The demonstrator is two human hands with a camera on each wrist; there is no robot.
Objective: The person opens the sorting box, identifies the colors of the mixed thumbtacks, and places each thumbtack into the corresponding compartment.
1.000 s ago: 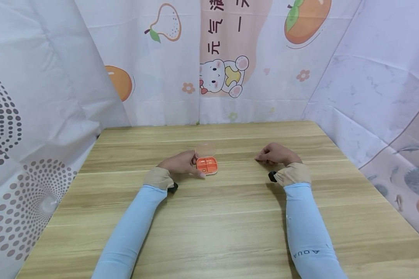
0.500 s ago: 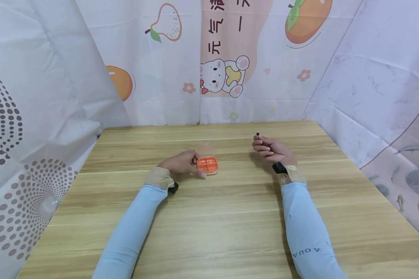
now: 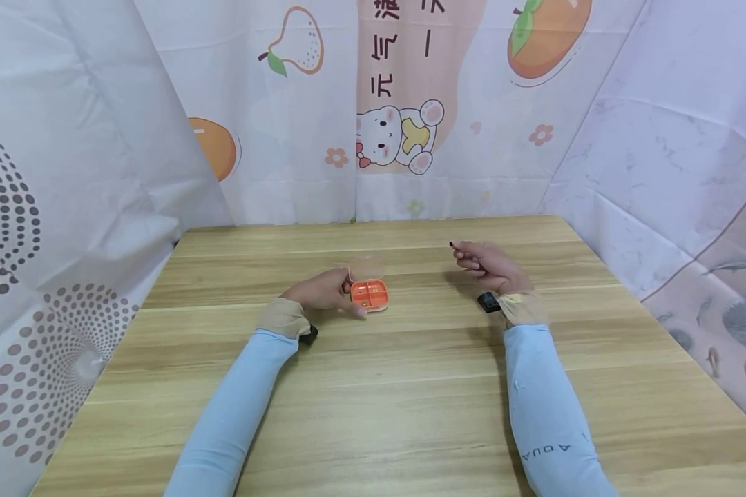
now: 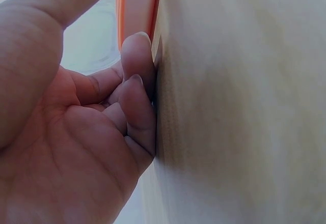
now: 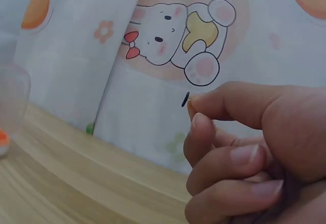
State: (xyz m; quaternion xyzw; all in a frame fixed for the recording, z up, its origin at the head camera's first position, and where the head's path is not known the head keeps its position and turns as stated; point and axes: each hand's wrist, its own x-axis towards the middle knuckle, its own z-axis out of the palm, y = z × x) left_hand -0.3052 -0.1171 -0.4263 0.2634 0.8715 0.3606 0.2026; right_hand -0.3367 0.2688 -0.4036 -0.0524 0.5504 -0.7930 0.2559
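Note:
An orange pill box (image 3: 379, 298) with four-way dividers stands on the table, its clear lid (image 3: 367, 268) raised at the back. Small shiny bits lie in some compartments. My left hand (image 3: 326, 288) holds the box from its left side, thumb at the front corner and fingers behind; in the left wrist view curled fingers (image 4: 136, 61) lie against the orange wall. Further right, above the table, my right hand (image 3: 488, 264) pinches a small stud (image 5: 186, 100) between thumb and forefinger. It has a flat black head and a short gold-coloured post; the other fingers are curled in.
The wooden table (image 3: 373, 400) reaches back to a printed curtain (image 3: 311, 138) behind it. More hanging cloth closes off the left and right sides. Each wrist carries a small black camera, such as the right one (image 3: 488, 301).
My right hand has risen from the tabletop with the stud in its fingertips, then tipped slightly left and down, turning the black head leftward. My left hand and the pill box have stayed put.

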